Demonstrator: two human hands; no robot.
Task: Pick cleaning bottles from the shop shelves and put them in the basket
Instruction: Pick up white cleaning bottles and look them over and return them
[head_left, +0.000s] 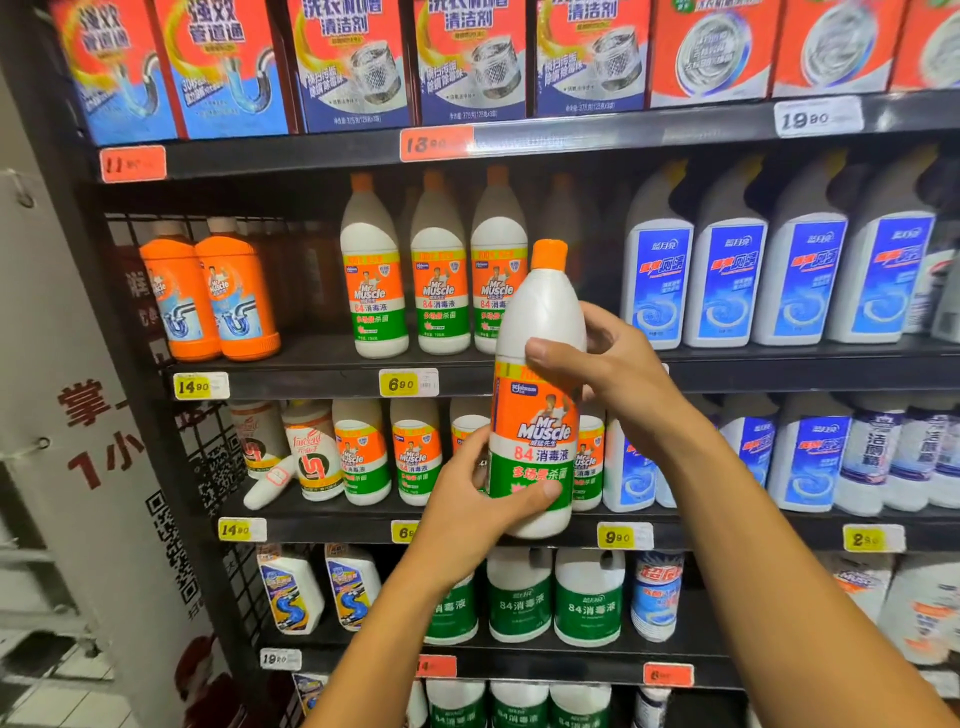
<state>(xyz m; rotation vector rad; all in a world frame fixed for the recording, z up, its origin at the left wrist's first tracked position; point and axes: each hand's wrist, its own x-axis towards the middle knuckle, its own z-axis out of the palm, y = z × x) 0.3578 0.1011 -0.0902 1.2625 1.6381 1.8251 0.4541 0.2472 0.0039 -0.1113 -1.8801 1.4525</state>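
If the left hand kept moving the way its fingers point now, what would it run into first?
The left hand already grips the held bottle near its base, so that blocks it at once. Past it, probably the small bottles on the shelf behind, though depth is unclear.

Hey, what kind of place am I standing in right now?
Most likely a supermarket's cleaning-products aisle: dark shelves stocked with rows of identical Mr Muscle bottles, and price tags clipped along the shelf edges.
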